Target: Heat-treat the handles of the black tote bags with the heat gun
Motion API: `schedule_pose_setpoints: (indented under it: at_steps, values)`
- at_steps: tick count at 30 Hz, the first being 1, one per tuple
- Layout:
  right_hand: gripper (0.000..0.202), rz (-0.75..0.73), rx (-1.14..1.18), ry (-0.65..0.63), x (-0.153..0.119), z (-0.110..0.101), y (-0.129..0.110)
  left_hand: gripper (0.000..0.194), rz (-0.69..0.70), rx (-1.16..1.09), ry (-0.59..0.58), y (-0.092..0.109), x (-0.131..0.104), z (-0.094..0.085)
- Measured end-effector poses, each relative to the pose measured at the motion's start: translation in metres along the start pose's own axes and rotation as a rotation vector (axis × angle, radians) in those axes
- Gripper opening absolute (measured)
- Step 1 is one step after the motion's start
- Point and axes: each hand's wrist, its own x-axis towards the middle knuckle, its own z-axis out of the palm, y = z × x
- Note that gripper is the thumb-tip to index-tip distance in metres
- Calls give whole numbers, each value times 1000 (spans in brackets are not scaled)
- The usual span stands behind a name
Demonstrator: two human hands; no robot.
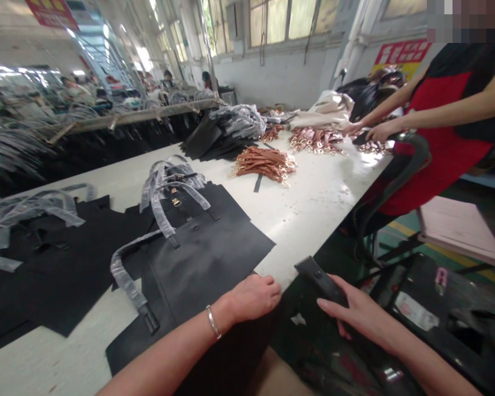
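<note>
It looks like a bag-making workshop on a factory floor: the long white tabletop (305,206) carries black bag panels (216,242) with plastic-wrapped handles (163,217), and farther along lies a heap of brown straps (264,164). Lines of ceiling lights (106,31) run above people (167,81) at the far left, and a co-worker (441,121) stands at the right.

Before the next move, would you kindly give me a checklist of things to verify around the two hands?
1. Right hand holding the dark piece: ok.
2. Left hand gripping something: cannot tell; its fingers are curled.
3. Large black panel resting on the table: ok.
4. Handles covered in clear plastic: ok.
5. Black sheets at left squarely aligned: not ok, they lie skewed.
6. Co-worker's hands away from the panel: ok.
</note>
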Motion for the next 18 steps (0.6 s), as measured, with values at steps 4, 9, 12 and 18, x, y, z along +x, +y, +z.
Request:
schedule_pose_setpoints:
  at_steps: [4, 9, 12, 18]
  values:
    - [69, 12, 51, 6, -4, 0, 6, 24, 75, 136, 6, 8, 1, 6]
    - [70, 18, 85, 16, -7, 1, 2, 23, 130, 181, 20, 9, 6, 10]
    - [71, 18, 73, 19, -9, 2, 0, 22, 31, 156, 22, 1, 9, 11]
    - [72, 8, 43, 15, -6, 0, -7, 26, -215, 139, 12, -23, 21, 16]
